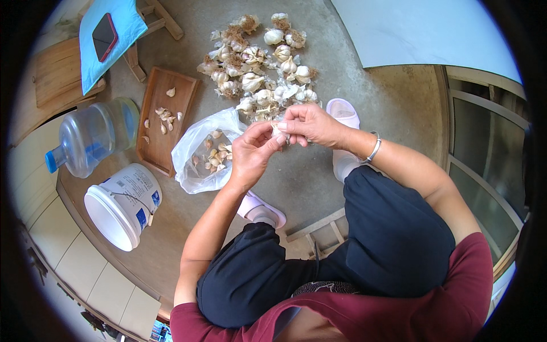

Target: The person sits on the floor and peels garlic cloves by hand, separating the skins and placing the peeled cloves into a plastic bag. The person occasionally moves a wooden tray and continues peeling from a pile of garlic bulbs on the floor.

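My left hand (255, 149) and my right hand (310, 126) meet over the near edge of the garlic pile. Pinched between their thumbs and fingers is a piece of garlic (277, 129) with pale papery skin; the fingers cover much of it. Beyond the hands, many garlic bulbs (252, 81), some with brown roots, lie on the concrete floor among loose skins. To the left of my left hand, an open white plastic bag (188, 171) holds loose garlic cloves (217, 157). A brown wooden tray (159, 149) farther left carries several cloves (164, 114).
At the left, a large clear water bottle (92, 136) lies on its side beside a tipped white plastic bucket (124, 201). A phone (104, 37) rests on a blue cushion (128, 21) at the upper left. My feet, in pink slippers (343, 112), flank the floor before me.
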Action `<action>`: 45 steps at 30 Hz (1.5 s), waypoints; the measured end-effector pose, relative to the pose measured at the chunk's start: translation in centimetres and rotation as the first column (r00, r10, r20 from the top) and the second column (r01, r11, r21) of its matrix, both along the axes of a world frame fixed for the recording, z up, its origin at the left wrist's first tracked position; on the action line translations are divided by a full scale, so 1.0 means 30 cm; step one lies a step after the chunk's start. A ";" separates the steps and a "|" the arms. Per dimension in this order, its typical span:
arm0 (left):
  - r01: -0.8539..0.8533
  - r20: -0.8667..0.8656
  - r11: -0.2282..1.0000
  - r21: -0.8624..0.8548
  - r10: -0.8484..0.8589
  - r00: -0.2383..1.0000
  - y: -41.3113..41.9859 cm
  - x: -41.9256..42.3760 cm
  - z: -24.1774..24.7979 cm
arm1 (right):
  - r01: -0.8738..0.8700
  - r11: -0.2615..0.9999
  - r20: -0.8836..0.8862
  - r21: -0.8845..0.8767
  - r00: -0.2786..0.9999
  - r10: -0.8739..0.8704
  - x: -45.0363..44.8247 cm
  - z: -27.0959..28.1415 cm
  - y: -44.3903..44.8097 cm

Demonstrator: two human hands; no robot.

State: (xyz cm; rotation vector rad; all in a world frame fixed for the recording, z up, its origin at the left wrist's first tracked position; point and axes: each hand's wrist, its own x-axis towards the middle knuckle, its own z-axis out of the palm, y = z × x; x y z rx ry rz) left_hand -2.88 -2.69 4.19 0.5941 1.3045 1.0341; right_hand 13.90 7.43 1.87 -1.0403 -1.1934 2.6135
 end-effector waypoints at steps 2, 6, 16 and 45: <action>-0.026 0.036 0.999 -0.042 0.028 0.999 -0.001 0.005 -0.001 | 0.017 1.000 -0.007 -0.004 1.000 -0.017 0.002 0.007 0.000; -0.130 0.024 0.991 0.017 0.130 0.991 -0.019 0.036 -0.016 | 0.078 0.996 -0.001 0.032 0.997 -0.078 0.000 0.009 -0.021; -0.222 0.066 0.974 -0.041 0.225 0.972 -0.011 0.032 -0.007 | 0.182 0.953 0.032 0.241 0.980 -0.195 -0.049 0.064 -0.062; -0.285 0.530 0.891 -0.355 0.443 0.723 -0.003 -0.020 -0.072 | 0.106 0.849 -0.054 0.517 0.994 -0.091 -0.035 0.032 -0.062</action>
